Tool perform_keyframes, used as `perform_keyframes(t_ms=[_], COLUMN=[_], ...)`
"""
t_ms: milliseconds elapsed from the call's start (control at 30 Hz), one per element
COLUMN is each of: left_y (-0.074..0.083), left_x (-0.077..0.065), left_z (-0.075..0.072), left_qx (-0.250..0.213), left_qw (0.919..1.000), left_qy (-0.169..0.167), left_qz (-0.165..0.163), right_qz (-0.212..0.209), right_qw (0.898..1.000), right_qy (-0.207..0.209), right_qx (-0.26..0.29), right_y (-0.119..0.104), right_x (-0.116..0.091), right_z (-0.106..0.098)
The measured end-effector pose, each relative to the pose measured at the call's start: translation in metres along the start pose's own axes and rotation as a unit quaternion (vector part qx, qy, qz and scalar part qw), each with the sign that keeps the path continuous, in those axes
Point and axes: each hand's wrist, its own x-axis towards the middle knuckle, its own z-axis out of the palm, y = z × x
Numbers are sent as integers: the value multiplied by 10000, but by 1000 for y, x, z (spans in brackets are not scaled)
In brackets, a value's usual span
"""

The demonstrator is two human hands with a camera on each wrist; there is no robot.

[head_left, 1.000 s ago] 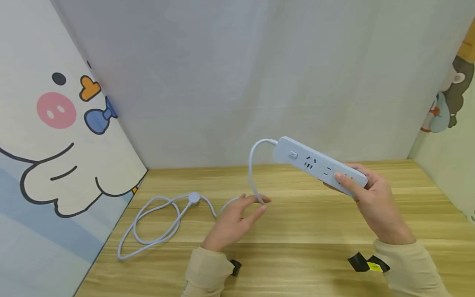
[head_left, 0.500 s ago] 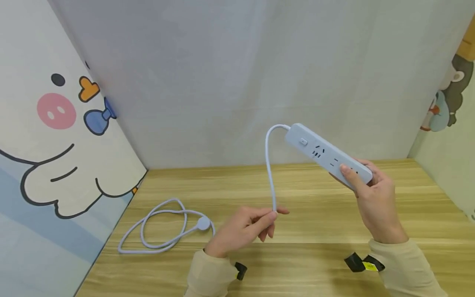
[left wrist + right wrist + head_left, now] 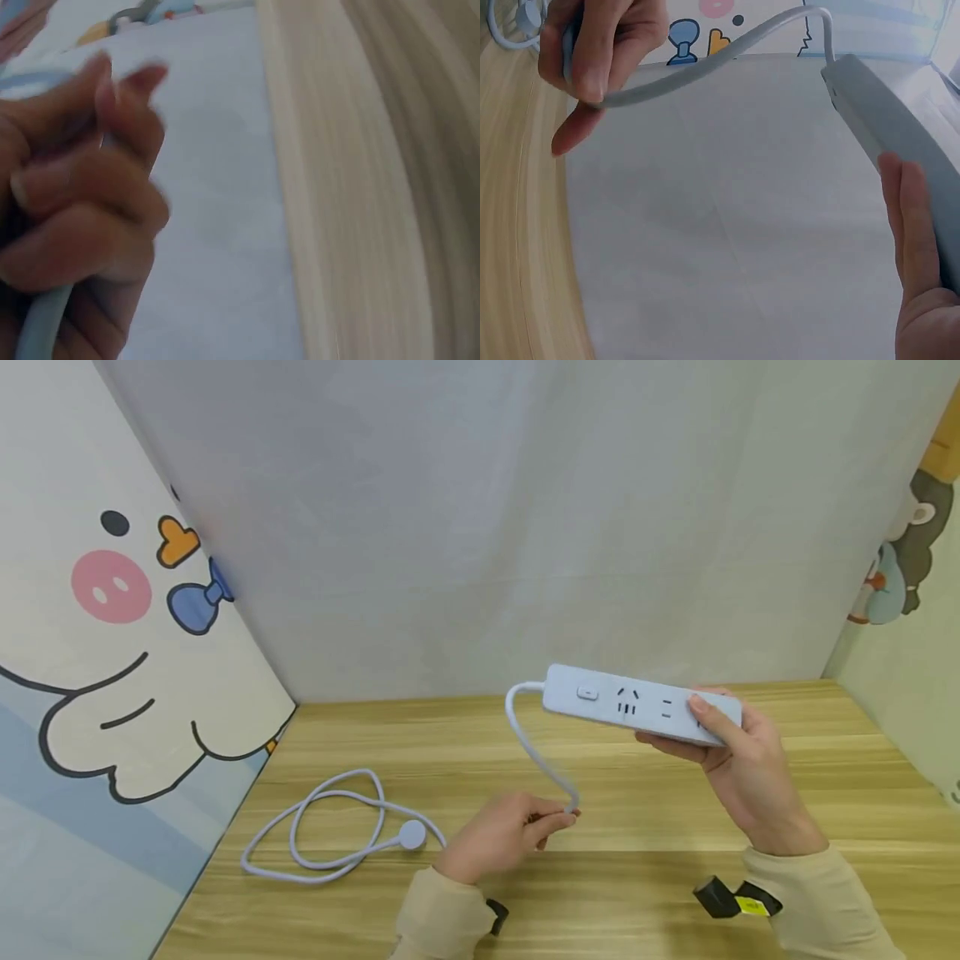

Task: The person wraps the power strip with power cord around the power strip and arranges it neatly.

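Observation:
A white power strip (image 3: pixel 603 697) is held above the table, its socket face toward the head camera. My right hand (image 3: pixel 750 772) grips its right end, thumb across the face and fingers beneath. From the strip's left end the white cord (image 3: pixel 528 743) bends down to my left hand (image 3: pixel 502 835), which pinches it between thumb and fingers. In the left wrist view the cord (image 3: pixel 43 322) also runs through the curled fingers. The remaining cord lies in loose loops on the left of the table, with the round plug head (image 3: pixel 412 835) beside them; the plug's pins are hidden.
The wood-grain table (image 3: pixel 637 902) meets a pale cloth backdrop (image 3: pixel 450 568) at the back. A cartoon-printed panel (image 3: pixel 112 718) rises on the left, another printed panel (image 3: pixel 911 693) on the right. Black straps with small attachments (image 3: pixel 738 897) sit at the wrists.
The power strip rose and tilted, then came down nearly level. My left hand went from loosely at the cord to pinching it and moved right, lower. The cord loops and plug shifted along the table.

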Motion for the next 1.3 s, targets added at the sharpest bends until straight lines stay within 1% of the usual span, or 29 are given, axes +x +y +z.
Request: perform_keyframes(t_ms=[67, 133, 167, 200, 233, 300, 367, 400, 433, 467, 567, 667, 800, 867, 900, 967, 1033, 1100, 1133, 1200, 1267, 1300], left_y=[-3, -6, -8, -9, -11, -10, -9, -8, -6, -4, -1, 7, 17, 22, 23, 27, 29, 32, 33, 35, 37, 38], left_x=[2, 3, 3, 3, 3, 3, 2, 1, 1, 0, -3, -7, -14, -16, -17, -18, -19, -19, -19, -19, -18, -18], left_z=[3, 6, 6, 6, 7, 6, 5, 3, 2, 0, -7, -13, -19, -22, -22, -24, -24, -23, -23, -21, -19, -18], left_qx=[265, 327, 377, 525, 595, 519, 449, 288, -24, -273, -699, -1139, -1419, -1471, -1547, -1757, -1990, -2246, -2363, -2645, -2920, -3065], left_qw=[9988, 9966, 9957, 9944, 9932, 9932, 9930, 9930, 9917, 9898, 9831, 9729, 9595, 9537, 9504, 9428, 9362, 9311, 9298, 9281, 9264, 9249], left_qy=[363, 688, 794, 905, 991, 1018, 1014, 1020, 1017, 1039, 1291, 1658, 2259, 2498, 2588, 2728, 2821, 2835, 2798, 2619, 2377, 2245], left_qz=[-203, -300, -286, -147, -116, -242, -396, -525, -783, -932, -1092, -1138, -906, -797, -764, -765, -655, -464, -354, -134, 57, 112], right_qz=[297, 694, 924, 1160, 1400, 1781, 2003, 2060, 2104, 2137, 2222, 2292, 2354, 2338, 2308, 2281, 2258, 2247, 2222, 1996, 1596, 1350], right_qw=[9994, 9968, 9942, 9905, 9853, 9710, 9553, 9485, 9427, 9383, 9278, 9169, 9089, 9064, 9031, 8909, 8748, 8619, 8582, 8592, 8649, 8661], right_qy=[-167, -403, -555, -710, -921, -1419, -1861, -2040, -2183, -2266, -2401, -2465, -2313, -2126, -2014, -1704, -1358, -995, -810, -533, -236, -82], right_qx=[41, 10, -48, -177, -325, -732, -1125, -1278, -1392, -1500, -1794, -2145, -2549, -2804, -3008, -3540, -4065, -4436, -4556, -4680, -4754, -4813], right_y=[-1, -2, -3, -3, -3, -4, -3, -3, -3, -3, -4, -6, -8, -10, -11, -11, -9, -6, -4, -1, 3, 4], right_x=[0, -1, -2, -2, -3, -4, -6, -6, -6, -6, -7, -7, -7, -7, -7, -6, -5, -4, -4, -3, -3, -3], right_z=[-1, -3, -4, -6, -7, -9, -11, -12, -13, -14, -16, -18, -20, -20, -19, -16, -12, -7, -5, -1, 3, 5])
